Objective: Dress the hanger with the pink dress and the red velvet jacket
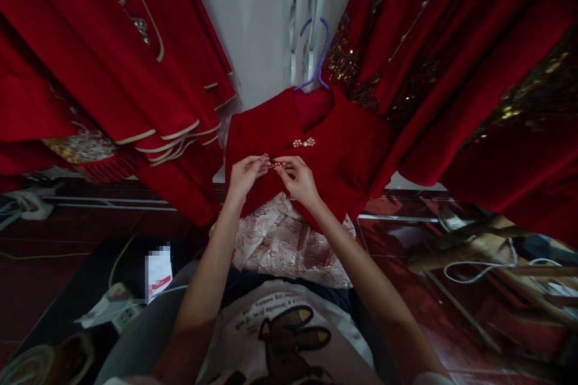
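A red jacket (pixel 262 123) hangs in front of me on a purple hanger (pixel 323 60), its lower part over a pale pink patterned cloth (pixel 293 240) on my lap. A pearl and gold clasp (pixel 304 143) joins the two front edges near the neckline. Just below it, my left hand (pixel 251 173) and my right hand (pixel 297 178) meet at the front opening. Their fingertips pinch a small gold fastener (pixel 272 165) between them. The fingers partly cover it, so whether its halves are joined cannot be seen.
Red garments with pale trim (pixel 180 126) hang on the left, and red garments with gold sequins (pixel 451 72) on the right. Behind the hanger is a white cabinet (pixel 253 6). A dark surface on the left carries a white box (pixel 158 274). Wooden pieces (pixel 469 246) lie to the right.
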`<state>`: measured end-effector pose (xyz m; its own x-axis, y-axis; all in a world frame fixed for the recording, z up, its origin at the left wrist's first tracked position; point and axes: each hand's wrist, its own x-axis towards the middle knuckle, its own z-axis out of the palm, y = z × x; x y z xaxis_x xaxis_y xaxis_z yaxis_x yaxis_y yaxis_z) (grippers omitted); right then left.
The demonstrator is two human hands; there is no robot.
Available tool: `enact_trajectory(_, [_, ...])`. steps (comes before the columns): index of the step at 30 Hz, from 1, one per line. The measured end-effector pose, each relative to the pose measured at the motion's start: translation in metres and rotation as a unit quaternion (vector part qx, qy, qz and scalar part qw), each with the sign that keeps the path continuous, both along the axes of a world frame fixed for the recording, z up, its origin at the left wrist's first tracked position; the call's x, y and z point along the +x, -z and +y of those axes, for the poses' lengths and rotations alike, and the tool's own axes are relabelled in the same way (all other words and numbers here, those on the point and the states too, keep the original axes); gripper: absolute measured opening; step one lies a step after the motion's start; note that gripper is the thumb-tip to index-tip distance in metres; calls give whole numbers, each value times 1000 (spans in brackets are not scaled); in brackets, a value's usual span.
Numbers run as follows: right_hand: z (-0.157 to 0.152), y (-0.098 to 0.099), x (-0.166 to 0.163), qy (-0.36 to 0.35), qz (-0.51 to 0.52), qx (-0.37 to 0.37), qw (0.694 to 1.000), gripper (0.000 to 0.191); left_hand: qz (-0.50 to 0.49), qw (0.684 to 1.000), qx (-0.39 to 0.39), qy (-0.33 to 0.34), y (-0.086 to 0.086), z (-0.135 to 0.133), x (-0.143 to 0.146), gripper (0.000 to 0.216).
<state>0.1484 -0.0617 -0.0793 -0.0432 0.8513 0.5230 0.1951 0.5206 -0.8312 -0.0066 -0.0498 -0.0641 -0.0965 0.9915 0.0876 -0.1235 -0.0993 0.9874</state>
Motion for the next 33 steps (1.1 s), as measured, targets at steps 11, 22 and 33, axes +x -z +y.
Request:
enact_trajectory(11, [6, 4, -7, 38, -24, 48, 998, 24, 36, 998, 58, 19, 6, 2, -1, 26])
enact_trajectory(22, [8, 4, -13, 65, -44, 76, 994, 22, 254, 958, 131, -22, 1, 1, -6, 18])
enact_trajectory(33, [-40, 4, 42, -19, -146, -34, 989, 25, 390, 900, 151, 125, 24, -10, -66, 26])
